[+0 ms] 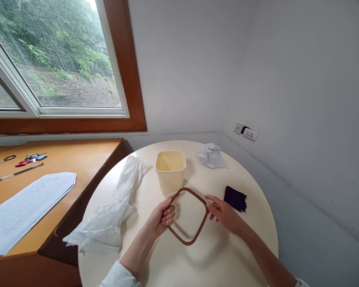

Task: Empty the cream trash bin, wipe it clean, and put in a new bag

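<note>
While left hand (161,217) clenches left side of brown frame (189,242), right hand (225,216) hangs at right corner, fingers loosely apart; contact there, cannot tell. Frame between hands, above table (251,251): squarish, round-cornered, no clear long axis; left hand nearer, being on it. Leftward, crumpled plastic sheet (110,215). Just beyond right hand, dark cloth (235,198). Behind frame, yellow bin (171,179), upright, blocking straight path forward. Farthest, tied white bag (212,157).
</note>
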Motion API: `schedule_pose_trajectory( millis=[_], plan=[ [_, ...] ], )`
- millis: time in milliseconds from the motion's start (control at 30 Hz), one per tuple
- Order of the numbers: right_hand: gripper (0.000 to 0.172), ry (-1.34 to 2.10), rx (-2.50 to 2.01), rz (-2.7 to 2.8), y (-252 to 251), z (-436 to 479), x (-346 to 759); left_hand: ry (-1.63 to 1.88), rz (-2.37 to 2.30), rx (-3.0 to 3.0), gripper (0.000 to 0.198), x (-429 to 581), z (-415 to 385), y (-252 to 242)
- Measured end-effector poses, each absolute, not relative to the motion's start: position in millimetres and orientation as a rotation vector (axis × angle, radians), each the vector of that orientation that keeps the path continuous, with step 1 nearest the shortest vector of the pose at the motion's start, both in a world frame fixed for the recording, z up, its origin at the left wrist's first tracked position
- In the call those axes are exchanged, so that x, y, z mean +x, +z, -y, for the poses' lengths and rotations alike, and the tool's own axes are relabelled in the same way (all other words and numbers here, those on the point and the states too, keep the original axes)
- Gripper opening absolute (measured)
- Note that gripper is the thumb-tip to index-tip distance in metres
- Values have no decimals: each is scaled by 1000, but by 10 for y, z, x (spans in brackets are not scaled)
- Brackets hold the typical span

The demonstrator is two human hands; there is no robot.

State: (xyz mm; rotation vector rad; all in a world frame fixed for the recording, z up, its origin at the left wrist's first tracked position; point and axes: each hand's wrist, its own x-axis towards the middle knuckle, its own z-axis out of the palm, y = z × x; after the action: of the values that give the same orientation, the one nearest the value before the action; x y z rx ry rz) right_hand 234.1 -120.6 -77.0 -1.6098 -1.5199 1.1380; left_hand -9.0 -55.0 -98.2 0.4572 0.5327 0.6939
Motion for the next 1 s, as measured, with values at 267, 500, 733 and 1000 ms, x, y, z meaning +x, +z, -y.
schedule_pose_trajectory(
  millis=[267,500,733,1000],
  plan=[
    [37,631,-1657,1568,-693,1228,2440,653,-485,594,55,28,692,-847],
    [39,390,-2136,1187,-927,1241,3485,668,-562,703,36,10,658,-852],
    [43,431,-2279,1166,-1194,1342,3698,691,-620,829,29,28,650,-913],
    [52,432,-2420,1226,-1181,1434,3859,611,-914,1206,28,-291,926,-491]
  ],
)
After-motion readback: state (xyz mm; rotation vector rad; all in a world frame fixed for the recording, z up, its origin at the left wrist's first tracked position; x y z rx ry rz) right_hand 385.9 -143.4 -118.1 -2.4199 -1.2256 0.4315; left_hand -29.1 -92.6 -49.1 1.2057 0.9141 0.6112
